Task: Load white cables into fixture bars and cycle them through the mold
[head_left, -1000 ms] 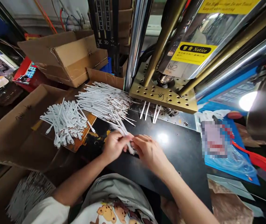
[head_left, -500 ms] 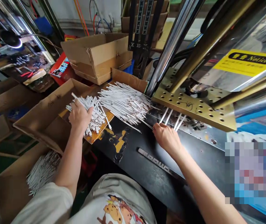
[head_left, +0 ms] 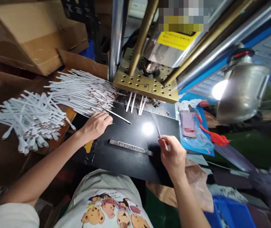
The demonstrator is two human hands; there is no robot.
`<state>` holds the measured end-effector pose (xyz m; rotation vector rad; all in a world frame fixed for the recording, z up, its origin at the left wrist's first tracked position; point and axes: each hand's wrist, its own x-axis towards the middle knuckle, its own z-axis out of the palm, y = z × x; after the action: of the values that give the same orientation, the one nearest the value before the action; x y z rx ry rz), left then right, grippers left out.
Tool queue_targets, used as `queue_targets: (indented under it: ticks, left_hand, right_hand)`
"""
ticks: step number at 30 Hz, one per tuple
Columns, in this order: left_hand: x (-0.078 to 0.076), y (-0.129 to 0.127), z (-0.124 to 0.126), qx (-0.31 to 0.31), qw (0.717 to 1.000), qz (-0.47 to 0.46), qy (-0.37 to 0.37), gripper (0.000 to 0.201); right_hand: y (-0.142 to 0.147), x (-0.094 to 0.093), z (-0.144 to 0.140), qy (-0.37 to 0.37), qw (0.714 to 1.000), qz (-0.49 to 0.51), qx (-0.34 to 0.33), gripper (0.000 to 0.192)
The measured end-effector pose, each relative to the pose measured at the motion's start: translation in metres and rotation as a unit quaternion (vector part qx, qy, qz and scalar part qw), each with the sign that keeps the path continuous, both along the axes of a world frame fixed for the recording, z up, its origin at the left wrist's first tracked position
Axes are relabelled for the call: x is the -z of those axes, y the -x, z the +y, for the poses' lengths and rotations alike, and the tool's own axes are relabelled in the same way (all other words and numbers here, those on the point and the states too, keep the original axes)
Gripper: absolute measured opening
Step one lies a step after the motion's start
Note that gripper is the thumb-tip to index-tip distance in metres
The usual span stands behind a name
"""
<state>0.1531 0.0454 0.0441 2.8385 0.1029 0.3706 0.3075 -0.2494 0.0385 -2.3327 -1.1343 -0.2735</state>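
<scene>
My right hand [head_left: 173, 155] pinches a pair of slim, pointed tweezers [head_left: 157, 126] over the black work surface. My left hand [head_left: 97, 125] rests low beside the front of a pile of white flat cables [head_left: 83, 90], fingers curled together; a tiny tip shows at them, too small to name. One loose cable [head_left: 119, 117] sticks out just beyond these fingers. Between my hands and nearer to me lies a metal bar fixture [head_left: 130, 147] with several slots. Several white cable ends [head_left: 135, 103] poke out from under the brass press plate [head_left: 147, 87].
A second heap of cables with white plugs [head_left: 35, 120] is on the left. Press columns [head_left: 117, 41] rise behind. A lit lamp [head_left: 242, 88] hangs at the right, above red-handled pliers [head_left: 217, 137]. Cardboard boxes [head_left: 37, 34] stand back left; a blue bin [head_left: 232, 212] sits lower right.
My left hand has left the plug heap and moved right, to the front of the other pile. My right hand has moved away from the press and now holds tweezers. The view has turned right.
</scene>
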Motion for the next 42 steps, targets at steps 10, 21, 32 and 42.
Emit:
queue_targets:
  ticks: [10, 21, 32, 42]
  left_hand:
    - [-0.094, 0.013, -0.045, -0.054, 0.84, -0.271, 0.468, 0.021]
    - [0.019, 0.022, -0.088, 0.049, 0.967, -0.158, 0.192, 0.015]
    - [0.022, 0.012, -0.095, 0.072, 0.985, -0.134, 0.075, 0.014]
    - [-0.007, 0.022, -0.007, -0.049, 0.994, -0.022, -0.094, 0.012]
  right_hand:
    - [0.058, 0.019, 0.019, -0.095, 0.982, 0.086, -0.139, 0.011]
    - [0.05, 0.016, 0.031, -0.046, 0.978, 0.052, -0.198, 0.021]
    - [0.019, 0.006, 0.029, 0.025, 0.941, 0.146, -0.304, 0.023]
    - [-0.011, -0.024, 0.149, 0.343, 0.929, 0.009, -0.141, 0.018]
